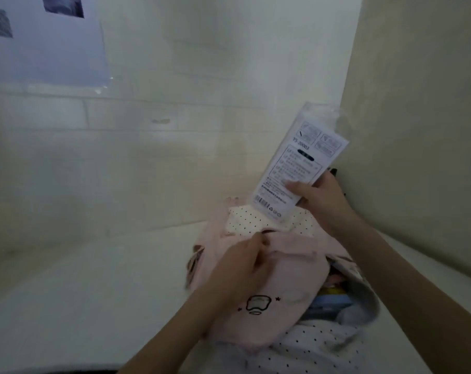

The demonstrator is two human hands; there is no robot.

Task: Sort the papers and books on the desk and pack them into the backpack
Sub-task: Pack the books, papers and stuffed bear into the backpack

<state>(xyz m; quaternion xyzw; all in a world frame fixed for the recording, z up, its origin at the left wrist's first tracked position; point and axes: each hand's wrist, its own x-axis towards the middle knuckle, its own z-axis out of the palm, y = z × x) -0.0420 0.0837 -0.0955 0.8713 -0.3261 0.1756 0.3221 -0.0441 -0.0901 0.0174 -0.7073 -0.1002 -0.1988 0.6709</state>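
A pink backpack (pixel 280 279) with a small cartoon print lies on the white desk, its polka-dot lining showing at the far and near openings. My left hand (pixel 245 263) grips the pink fabric at the top edge of the pack. My right hand (pixel 318 198) holds a flat white packet (pixel 299 163) in clear plastic, printed with text and a barcode, tilted upright just above the far opening. Coloured books or papers (pixel 334 295) show inside the pack's right side.
The white desk (pixel 94 287) stretches left of the backpack. A pale wall stands behind, and a side wall (pixel 417 130) closes the right. A sheet with dark photos (pixel 45 41) hangs on the wall at top left.
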